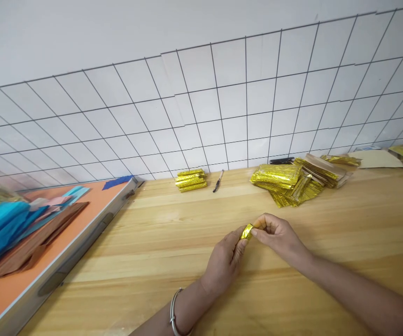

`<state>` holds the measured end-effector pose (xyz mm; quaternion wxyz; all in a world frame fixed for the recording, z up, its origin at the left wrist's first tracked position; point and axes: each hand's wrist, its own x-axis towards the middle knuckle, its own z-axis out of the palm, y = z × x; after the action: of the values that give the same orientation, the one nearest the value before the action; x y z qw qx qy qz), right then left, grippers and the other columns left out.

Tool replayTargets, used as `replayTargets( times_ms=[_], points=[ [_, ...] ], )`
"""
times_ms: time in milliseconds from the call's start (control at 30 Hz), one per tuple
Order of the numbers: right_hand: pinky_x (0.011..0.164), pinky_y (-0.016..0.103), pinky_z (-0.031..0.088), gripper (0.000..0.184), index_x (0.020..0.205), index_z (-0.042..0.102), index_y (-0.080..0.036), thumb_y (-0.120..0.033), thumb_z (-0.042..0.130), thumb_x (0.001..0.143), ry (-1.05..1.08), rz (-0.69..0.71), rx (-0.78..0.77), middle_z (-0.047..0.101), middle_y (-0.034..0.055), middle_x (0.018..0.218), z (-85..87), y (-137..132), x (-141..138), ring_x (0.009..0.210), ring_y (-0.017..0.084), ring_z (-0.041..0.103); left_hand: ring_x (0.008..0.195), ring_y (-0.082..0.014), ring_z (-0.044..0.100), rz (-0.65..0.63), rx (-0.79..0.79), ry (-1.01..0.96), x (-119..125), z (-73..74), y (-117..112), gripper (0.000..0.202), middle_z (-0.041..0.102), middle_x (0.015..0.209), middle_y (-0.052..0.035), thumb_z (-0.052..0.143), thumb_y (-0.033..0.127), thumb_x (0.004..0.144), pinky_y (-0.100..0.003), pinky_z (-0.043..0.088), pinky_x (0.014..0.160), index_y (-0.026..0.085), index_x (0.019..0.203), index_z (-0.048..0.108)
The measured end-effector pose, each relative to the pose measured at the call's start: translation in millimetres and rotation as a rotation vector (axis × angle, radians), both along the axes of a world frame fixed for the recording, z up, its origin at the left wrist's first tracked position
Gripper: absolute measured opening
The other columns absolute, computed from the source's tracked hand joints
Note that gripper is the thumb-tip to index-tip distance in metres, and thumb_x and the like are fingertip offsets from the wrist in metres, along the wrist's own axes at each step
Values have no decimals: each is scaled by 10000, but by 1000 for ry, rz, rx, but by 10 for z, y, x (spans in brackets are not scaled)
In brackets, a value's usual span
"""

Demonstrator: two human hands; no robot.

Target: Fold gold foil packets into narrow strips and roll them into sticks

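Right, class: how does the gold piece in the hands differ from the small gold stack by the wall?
The gold piece is single; the stack holds several strips. The piece is pinched between left hand and right hand; the stack lies untouched on the table. The piece looks short, the stack's strips longer. Both are shiny gold foil.

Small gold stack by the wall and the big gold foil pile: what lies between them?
A dark pen lies on the wooden bench between the small gold stack and big foil pile; head view.
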<state>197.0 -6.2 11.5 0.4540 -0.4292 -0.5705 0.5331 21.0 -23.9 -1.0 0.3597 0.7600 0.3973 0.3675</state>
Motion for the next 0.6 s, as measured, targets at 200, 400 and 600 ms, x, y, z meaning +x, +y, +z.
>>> replayTargets(
  times_ms=[200,400,600],
  points=[
    [562,242,389,157,776,572,-175,-317,639,767,-34,1,-8,601,-24,692,-40,13,7,613,103,508,996,-198,591,-20,-24,18,4,36,-19,392,652,1044,-96,360,316,961,-329,468,884,160,1301,478],
    [568,249,393,177,738,554,-177,-331,639,755,-40,-28,-10,577,-28,675,8,1,5,612,108,501,1097,-204,565,1,-2,55,-8,-53,-14,446,575,1245,-119,440,288,920,-350,458,944,165,1348,409],
    [603,250,400,196,813,560,-176,-362,619,790,21,13,-19,565,-20,719,48,-9,21,646,106,494,1112,-196,574,52,26,61,1,-100,-4,445,581,1257,-103,465,235,899,-357,469,956,177,1337,413]
  ],
)
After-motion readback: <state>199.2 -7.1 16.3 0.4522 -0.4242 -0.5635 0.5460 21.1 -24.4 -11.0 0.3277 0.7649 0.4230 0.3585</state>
